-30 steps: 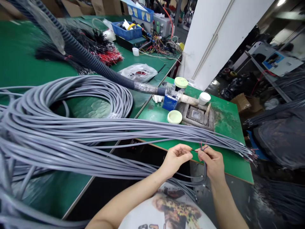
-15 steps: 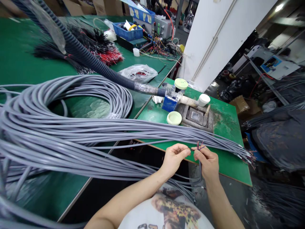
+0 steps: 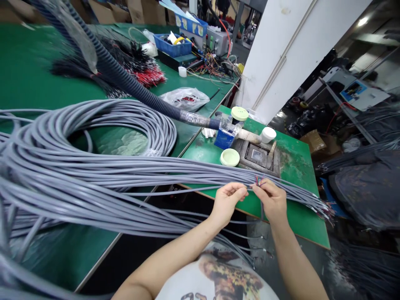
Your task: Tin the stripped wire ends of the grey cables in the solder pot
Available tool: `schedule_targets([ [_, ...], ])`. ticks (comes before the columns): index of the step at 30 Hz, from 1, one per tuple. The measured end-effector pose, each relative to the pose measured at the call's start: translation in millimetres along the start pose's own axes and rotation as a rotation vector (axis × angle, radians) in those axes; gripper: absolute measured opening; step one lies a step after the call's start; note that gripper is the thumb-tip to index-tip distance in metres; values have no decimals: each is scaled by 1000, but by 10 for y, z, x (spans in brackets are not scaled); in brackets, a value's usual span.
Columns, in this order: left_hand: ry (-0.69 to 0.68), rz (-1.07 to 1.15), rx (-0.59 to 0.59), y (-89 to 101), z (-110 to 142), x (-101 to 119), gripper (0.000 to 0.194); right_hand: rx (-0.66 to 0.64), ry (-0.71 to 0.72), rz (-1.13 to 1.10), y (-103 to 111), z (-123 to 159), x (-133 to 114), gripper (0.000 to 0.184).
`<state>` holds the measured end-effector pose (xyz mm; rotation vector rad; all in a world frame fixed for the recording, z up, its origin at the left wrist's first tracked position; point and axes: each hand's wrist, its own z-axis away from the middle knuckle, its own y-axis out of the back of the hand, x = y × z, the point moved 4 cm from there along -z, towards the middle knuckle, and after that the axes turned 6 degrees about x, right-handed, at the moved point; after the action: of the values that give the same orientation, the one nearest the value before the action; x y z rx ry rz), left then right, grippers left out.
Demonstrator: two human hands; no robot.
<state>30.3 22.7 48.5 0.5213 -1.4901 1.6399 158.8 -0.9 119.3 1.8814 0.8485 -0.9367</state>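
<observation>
The thin coloured cores (image 3: 257,181) of one stripped cable end stand over the green workbench (image 3: 300,166), pinched in the right hand (image 3: 271,200); the left hand (image 3: 227,203) curls closed just beside them, though what it grips is too small to tell; more bared ends (image 3: 321,207) fan out at the tip of the long grey cable bundle (image 3: 156,175), which runs back to a loose coil (image 3: 156,129).

Grey cables (image 3: 93,183) block passage beyond the left hand (image 3: 228,204).
</observation>
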Motion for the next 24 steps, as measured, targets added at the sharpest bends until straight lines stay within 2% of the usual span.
schedule_targets([
  [2,-71,-127,-15,42,-26,78,16,-13,21,37,-6,-189,-31,25],
  [3,-155,-231,-25,69,-30,133,15,-21,35,58,-14,-293,-37,27],
  [7,-631,-725,-109,145,11,296,13,-105,116,177,-134,-699,22,30],
  [10,-805,-982,-148,202,1,230,22,-192,175,300,-317,-933,138,32],
  [16,-886,-1265,-215,240,-58,22,27,-303,227,571,-671,-1180,379,33],
  [24,-905,-1297,-200,240,-62,17,26,-376,238,691,-881,-1259,570,30],
])
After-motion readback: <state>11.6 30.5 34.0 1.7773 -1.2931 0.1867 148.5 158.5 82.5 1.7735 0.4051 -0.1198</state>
